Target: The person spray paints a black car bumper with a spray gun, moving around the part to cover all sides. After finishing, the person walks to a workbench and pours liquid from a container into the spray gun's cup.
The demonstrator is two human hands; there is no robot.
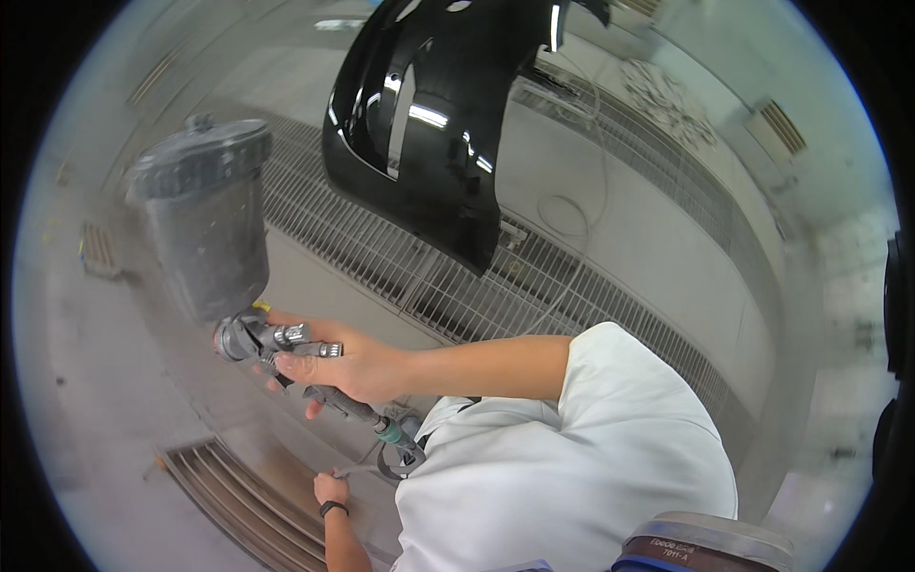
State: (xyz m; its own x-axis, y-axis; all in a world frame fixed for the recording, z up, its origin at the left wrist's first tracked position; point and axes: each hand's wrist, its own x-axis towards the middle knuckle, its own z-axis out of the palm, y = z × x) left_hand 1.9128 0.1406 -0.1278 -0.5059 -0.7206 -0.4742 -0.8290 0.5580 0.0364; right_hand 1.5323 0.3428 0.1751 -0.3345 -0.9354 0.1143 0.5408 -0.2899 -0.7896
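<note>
My right hand (357, 367) is closed around a metal spray gun (250, 340), my arm reaching across to the left. On top of the gun sits a cloudy grey paint cup (208, 224) with a dark screw lid, tilted slightly. Below the grip, a green-banded fitting (391, 432) joins the gun to a looped air hose (359, 469). Lower down, my left hand (331, 487), with a black wristband, is closed on that hose. A glossy black car bumper (448, 143) hangs ahead, apart from both hands and the gun.
Metal floor grating (610, 315) runs beneath the bumper. A thin hose (564, 216) lies curled across the pale floor beyond. A slatted vent (243, 505) is at lower left, another vent (783, 127) at upper right. Crumpled pale material (667, 100) lies at the far right.
</note>
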